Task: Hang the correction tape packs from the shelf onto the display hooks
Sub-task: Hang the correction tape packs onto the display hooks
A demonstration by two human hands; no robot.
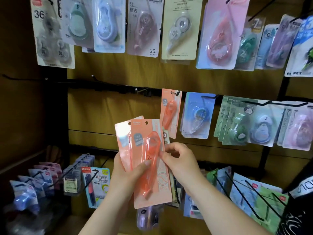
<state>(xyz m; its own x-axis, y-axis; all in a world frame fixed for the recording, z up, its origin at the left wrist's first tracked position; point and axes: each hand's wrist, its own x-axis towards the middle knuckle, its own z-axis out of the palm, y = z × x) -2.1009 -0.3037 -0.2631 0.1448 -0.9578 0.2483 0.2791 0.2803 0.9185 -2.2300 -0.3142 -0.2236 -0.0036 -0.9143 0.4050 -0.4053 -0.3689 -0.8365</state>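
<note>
My left hand [126, 177] grips a fanned stack of orange correction tape packs [149, 160], thumb pressed on the front blister. The front pack stands upright with two hang holes at its top. My right hand [179, 160] pinches the right edge of the front pack. Just above and to the right, another orange pack [170, 114] hangs on a black display hook [177, 93]. To its left, bare hooks [136, 89] stick out from the black rail.
Many other correction tape packs hang in rows: an upper row [144, 26], blue [197, 116] and green packs [237, 122] to the right. Long black hooks [240, 195] jut out at lower right, and pen packs [95, 185] hang at lower left.
</note>
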